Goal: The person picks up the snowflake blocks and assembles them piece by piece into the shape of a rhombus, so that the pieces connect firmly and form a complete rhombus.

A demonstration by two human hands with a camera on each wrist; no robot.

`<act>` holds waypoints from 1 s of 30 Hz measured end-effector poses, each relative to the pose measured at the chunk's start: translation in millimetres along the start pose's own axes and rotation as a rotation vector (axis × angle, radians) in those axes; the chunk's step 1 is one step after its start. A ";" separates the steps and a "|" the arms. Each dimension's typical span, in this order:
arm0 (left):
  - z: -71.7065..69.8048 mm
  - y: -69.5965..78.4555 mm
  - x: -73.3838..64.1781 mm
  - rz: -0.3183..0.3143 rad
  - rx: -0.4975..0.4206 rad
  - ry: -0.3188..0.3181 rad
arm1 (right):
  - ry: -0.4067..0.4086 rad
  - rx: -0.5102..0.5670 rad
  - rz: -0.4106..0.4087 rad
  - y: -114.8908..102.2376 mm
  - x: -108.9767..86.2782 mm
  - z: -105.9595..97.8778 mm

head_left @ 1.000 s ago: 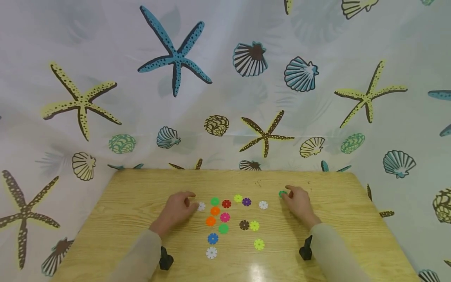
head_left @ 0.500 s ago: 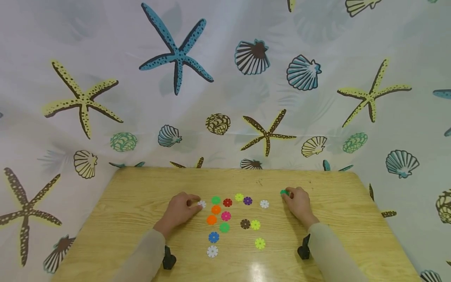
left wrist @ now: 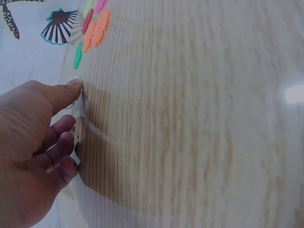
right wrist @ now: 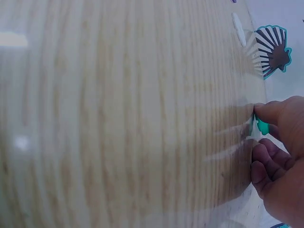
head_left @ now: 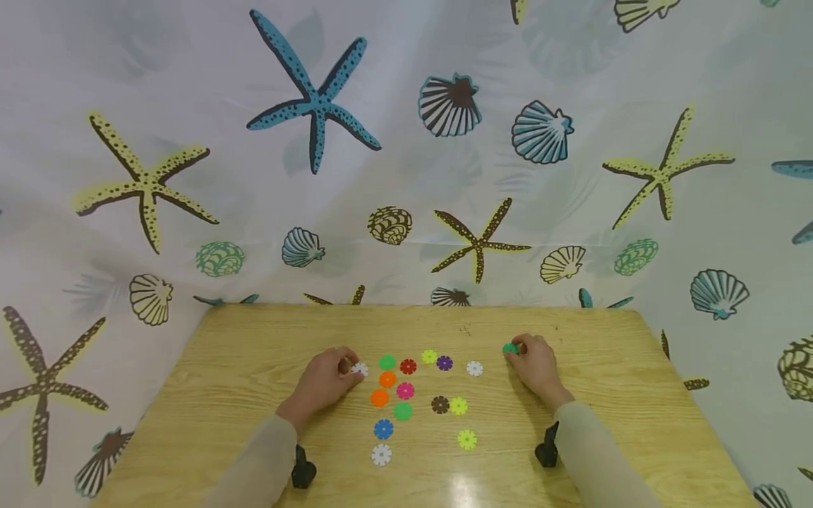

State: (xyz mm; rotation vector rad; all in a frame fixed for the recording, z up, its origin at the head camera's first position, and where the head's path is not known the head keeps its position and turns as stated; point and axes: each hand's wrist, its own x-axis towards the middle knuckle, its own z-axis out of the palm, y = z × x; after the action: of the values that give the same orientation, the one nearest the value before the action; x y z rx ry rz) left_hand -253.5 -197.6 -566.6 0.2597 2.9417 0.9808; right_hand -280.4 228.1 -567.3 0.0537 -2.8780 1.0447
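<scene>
In the head view, my left hand (head_left: 322,379) pinches a white notched plastic disc (head_left: 360,370) by its edge, thumb on the near side and fingers behind. The left wrist view shows the thumb low at the tabletop, with the other fingers loosely bent. Further right, my right hand (head_left: 535,364) pinches a green notched disc (head_left: 509,349) between thumb and forefinger. That green disc (right wrist: 261,126) shows tilted behind the thumb in the right wrist view. Between the hands lie a light green disc (head_left: 387,362), a red disc (head_left: 408,367) and a white disc (head_left: 474,368).
Flat on the wooden table (head_left: 267,331) lie several more discs, among them orange (head_left: 380,398), pink (head_left: 405,391), brown (head_left: 440,405), blue (head_left: 384,429) and purple (head_left: 444,363) ones. A curtain (head_left: 394,162) printed with starfish and shells hangs behind the table's far edge.
My left hand has moved slightly right, and its fingers have come together on the white disc. The right fingers have closed on the green disc, staying in nearly the same spot.
</scene>
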 end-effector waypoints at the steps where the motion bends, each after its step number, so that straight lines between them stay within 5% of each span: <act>1: -0.2 -0.2 0.2 0.000 -0.004 0.000 | 0.000 0.008 -0.003 -0.5 0.0 0.0; 10: -3.4 2.1 1.5 0.005 -0.056 -0.005 | 0.003 0.134 -0.041 -1.4 -2.2 3.6; 17: -7.3 4.1 -0.1 -0.084 -0.356 -0.032 | 0.032 0.141 -0.091 -5.8 -3.0 3.9; 30: -29.6 44.8 6.4 0.002 -0.556 0.002 | -0.003 0.196 -0.184 -57.0 -4.2 -11.1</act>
State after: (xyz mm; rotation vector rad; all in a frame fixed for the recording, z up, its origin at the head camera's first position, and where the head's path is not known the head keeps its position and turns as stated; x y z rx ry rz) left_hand -255.5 -178.8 -515.9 0.2354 2.5265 1.7279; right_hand -272.1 191.6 -522.7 0.3252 -2.6988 1.2839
